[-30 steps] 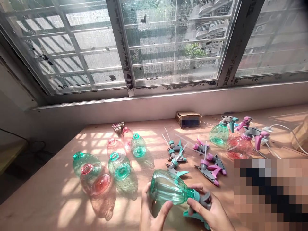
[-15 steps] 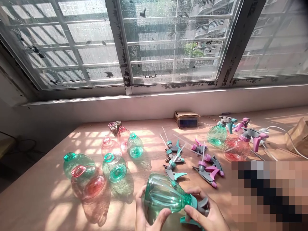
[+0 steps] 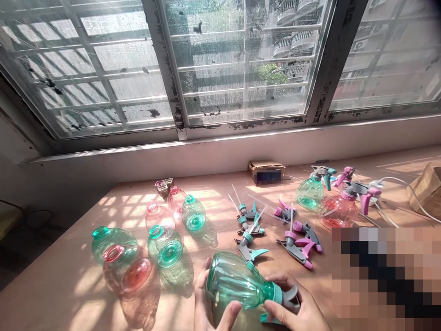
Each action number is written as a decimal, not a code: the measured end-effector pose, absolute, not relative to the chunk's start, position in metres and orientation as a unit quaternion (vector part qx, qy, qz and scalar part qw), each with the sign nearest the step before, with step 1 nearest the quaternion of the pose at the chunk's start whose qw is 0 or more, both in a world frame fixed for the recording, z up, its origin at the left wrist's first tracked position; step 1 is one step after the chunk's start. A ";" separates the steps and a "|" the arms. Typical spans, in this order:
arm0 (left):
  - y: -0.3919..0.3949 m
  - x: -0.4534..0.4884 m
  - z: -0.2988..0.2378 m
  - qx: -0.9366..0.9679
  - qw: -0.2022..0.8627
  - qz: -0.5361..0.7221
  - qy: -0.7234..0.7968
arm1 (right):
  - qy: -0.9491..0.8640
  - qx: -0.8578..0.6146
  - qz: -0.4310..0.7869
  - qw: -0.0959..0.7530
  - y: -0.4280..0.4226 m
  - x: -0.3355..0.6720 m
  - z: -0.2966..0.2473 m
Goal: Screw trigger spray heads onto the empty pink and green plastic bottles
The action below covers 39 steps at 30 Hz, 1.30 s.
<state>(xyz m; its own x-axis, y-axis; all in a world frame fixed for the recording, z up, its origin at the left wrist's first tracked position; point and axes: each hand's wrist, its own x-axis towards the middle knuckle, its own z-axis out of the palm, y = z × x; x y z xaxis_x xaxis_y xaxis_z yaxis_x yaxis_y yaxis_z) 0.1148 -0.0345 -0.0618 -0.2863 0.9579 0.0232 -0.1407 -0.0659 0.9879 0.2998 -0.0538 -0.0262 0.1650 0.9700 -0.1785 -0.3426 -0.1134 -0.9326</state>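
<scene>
I hold a clear green spray bottle (image 3: 234, 282) on its side just above the table's near edge. My left hand (image 3: 210, 308) wraps round its body, thumb across the front. My right hand (image 3: 296, 310) grips the teal and grey trigger sprayer head (image 3: 284, 299) fitted on the bottle's neck. Just beyond lie several loose teal sprayer heads (image 3: 250, 225) and pink sprayer heads (image 3: 299, 239) with their dip tubes.
Several empty green and pink bottles (image 3: 161, 239) lie at the left of the wooden table (image 3: 86, 294). Two assembled spray bottles (image 3: 327, 197) stand at the back right near a small cardboard box (image 3: 266, 171), a white cable (image 3: 406, 188) and a brown paper bag (image 3: 427, 188). A blurred patch covers the right foreground.
The bottle has turned slightly in my hands and my left thumb has shifted along its body. The view has drifted a little; nothing on the table has moved.
</scene>
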 end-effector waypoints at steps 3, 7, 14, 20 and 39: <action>-0.031 0.117 -0.060 0.400 0.437 0.626 0.507 | -0.343 -0.490 0.557 0.576 -0.053 0.303 -0.028; -0.029 0.118 -0.061 0.432 0.441 0.632 0.468 | -0.317 -0.484 0.570 0.584 -0.052 0.307 -0.028; -0.033 0.117 -0.066 0.397 0.460 0.631 0.482 | -0.328 -0.481 0.557 0.593 -0.054 0.299 -0.025; -0.031 0.118 -0.055 0.407 0.449 0.626 0.491 | -0.341 -0.485 0.566 0.573 -0.053 0.304 -0.025; -0.035 0.120 -0.050 0.409 0.482 0.610 0.477 | -0.351 -0.487 0.559 0.571 -0.053 0.308 -0.027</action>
